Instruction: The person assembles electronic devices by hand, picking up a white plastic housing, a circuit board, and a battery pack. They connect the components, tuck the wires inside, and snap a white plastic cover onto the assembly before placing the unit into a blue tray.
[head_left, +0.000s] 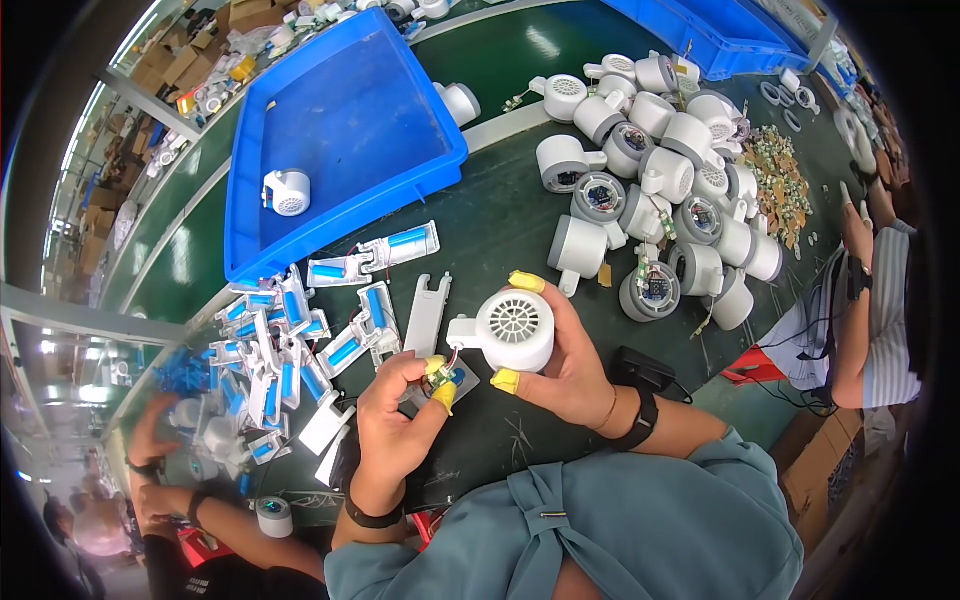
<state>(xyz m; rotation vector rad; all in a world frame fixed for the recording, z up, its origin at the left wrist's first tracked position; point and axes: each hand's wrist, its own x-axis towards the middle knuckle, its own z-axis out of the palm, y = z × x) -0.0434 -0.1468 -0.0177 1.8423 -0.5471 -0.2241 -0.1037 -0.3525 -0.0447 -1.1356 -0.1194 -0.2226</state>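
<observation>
In my right hand (565, 365) is a white round fan head (515, 325), its slotted grille facing up, gripped between thumb and fingers. Thin wires run from its short neck to a small green circuit board (440, 377). My left hand (400, 405) pinches that board between thumb and forefinger. Yellow tape or finger cots cover the tips of several fingers. Just beyond my left hand lies a long white handle cover (427, 312). Opened white handle halves with blue battery cells (358, 325) lie to the left of it.
A blue tray (340, 130) at the far left holds one fan head (288, 192). Many white-and-grey fan heads (665, 170) are heaped at the right, beside a pile of small circuit boards (775, 180). A black adapter (643, 370) sits by my right wrist. Other people work on both sides.
</observation>
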